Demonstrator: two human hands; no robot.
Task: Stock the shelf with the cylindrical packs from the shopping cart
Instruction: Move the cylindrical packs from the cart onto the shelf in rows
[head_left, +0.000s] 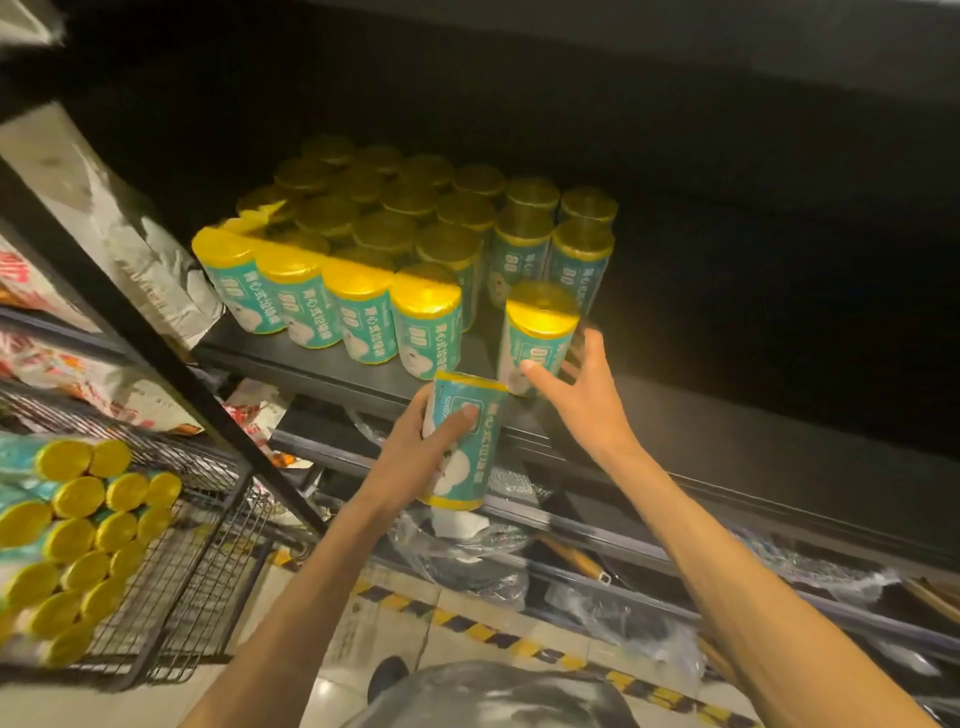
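The right hand (582, 384) grasps an upright pack (537, 332) on the shelf (332, 358), seating it just right of the front row (332, 306). The left hand (421, 452) grasps a second pack (462, 441) below the shelf edge, staged for placement. The cart (171, 561) sits left of both hands.

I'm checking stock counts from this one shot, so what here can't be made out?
- Rear rows of packs on the shelf, head view: too dark to count, and front packs hide them.
- Shopping cart: cut off by the left edge, blurred, so its pack total is unknown.
- Pack under the right hand: the fingers hide its lower side, so the grip is unclear.
- Pack in the left hand: print is too small to read.
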